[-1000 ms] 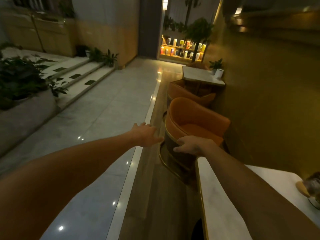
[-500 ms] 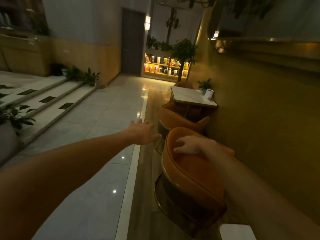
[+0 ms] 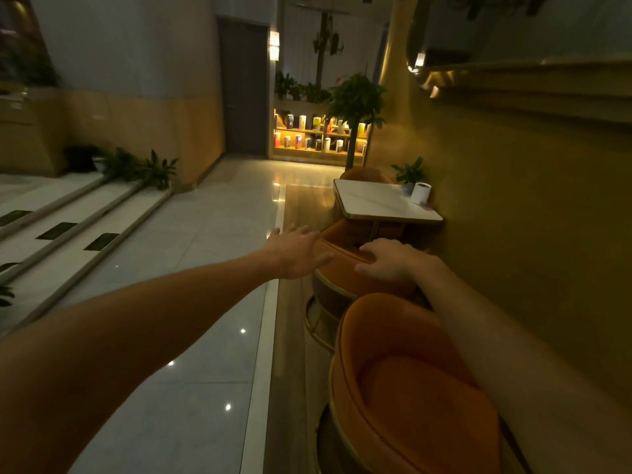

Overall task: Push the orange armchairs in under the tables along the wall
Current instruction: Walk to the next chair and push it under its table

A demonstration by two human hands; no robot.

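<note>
Two orange armchairs stand in a row along the gold wall. The near armchair [image 3: 410,398] sits under my right forearm, its seat facing away from me. The farther armchair [image 3: 338,280] faces a white table [image 3: 379,203], with its seat partly under the tabletop. My left hand [image 3: 297,253] lies with spread fingers against the left end of that chair's backrest. My right hand [image 3: 390,263] grips the top rim of the same backrest, fingers over it and thumb below. A third armchair [image 3: 366,173] shows behind the table.
A small potted plant [image 3: 410,174] and a white roll [image 3: 420,193] stand on the table by the wall [image 3: 530,217]. Tiled floor [image 3: 205,268] stretches to the left up to steps [image 3: 68,230]. A potted tree [image 3: 355,107] and lit shelves [image 3: 314,135] stand at the far end.
I have moved forward past the near armchair. Both hands left it and now reach the farther armchair's backrest, the right hand gripping its rim.
</note>
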